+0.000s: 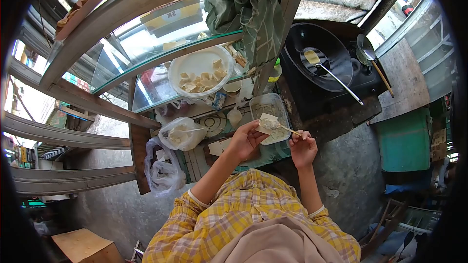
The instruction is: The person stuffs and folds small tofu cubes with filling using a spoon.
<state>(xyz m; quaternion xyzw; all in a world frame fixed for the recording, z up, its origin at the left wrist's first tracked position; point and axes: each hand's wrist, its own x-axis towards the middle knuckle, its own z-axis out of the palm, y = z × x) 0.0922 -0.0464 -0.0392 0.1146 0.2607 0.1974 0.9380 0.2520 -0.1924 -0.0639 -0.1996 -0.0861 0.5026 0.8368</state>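
Pinched in my left hand [246, 141] is a thin pale wrapper [266, 122], held over a clear plastic container [265, 101] of greyish-white filling. My right hand [303, 147] is closed on the handle of a small utensil [290, 130], whose tip touches filling on the wrapper. Behind the container, a white plate [195, 63] on the glass case's shelf holds several folded pale pieces [202, 82]. A plastic bag [182, 133] with whitish contents lies left of my left hand.
At the right, a black wok [319, 56] with a metal ladle [341, 84] sits on a stove; a wooden-handled strainer [381, 75] lies beside it. Another plastic bag [165, 173] hangs at the counter's left edge. The glass case's frame [170, 61] rises at the left. A cardboard box [85, 246] stands lower left.
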